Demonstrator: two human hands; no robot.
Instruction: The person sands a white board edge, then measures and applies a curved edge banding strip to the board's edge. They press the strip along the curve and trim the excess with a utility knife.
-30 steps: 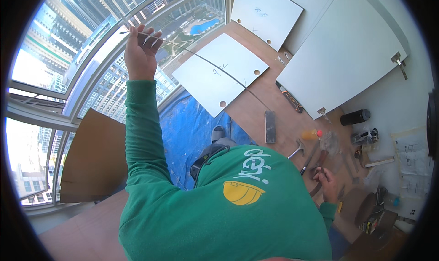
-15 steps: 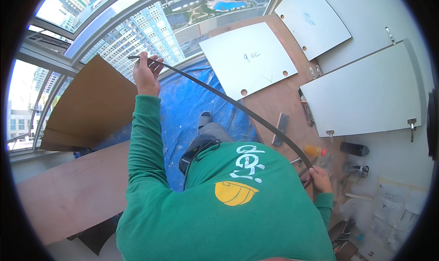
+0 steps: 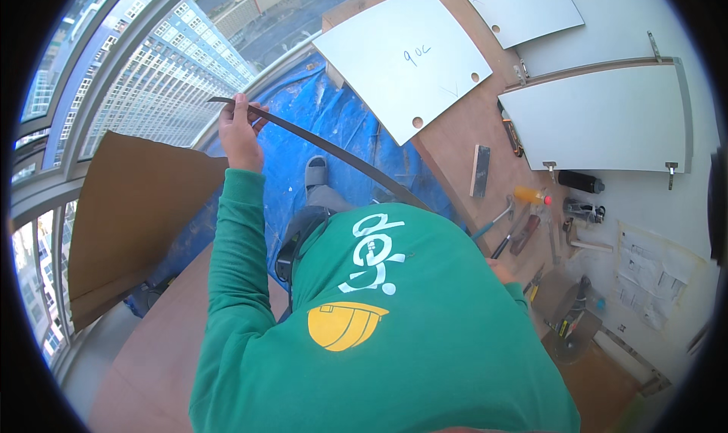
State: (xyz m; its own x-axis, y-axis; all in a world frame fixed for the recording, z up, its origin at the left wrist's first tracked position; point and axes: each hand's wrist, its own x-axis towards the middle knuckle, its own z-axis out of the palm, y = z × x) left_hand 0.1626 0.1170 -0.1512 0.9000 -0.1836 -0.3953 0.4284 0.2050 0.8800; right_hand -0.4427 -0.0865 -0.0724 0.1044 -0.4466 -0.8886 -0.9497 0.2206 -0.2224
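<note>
A person in a green long-sleeved sweatshirt (image 3: 425, 342) is seen from above, beside tall windows. The left hand (image 3: 241, 133), raised at the left, grasps a long, thin, dark grey-brown strip (image 3: 326, 145) near its end, pinched between thumb and fingers, with a short tip sticking out beyond them. From there the strip slants down to the right, above a crumpled blue plastic sheet (image 3: 284, 175) on the floor, and disappears behind the torso. The right hand (image 3: 499, 270) shows only in part past the sweatshirt; whether it grasps anything cannot be told.

To the right is a brown wooden worktop (image 3: 447, 154). On it lie a flat white panel (image 3: 402, 61) with 2 round holes near its edge, a dark rectangular block (image 3: 480, 171), a hammer with a blue-grey handle (image 3: 491, 222), and an orange bottle with a red cap (image 3: 531, 196). A large brown board (image 3: 136, 213) leans near the windows.
</note>
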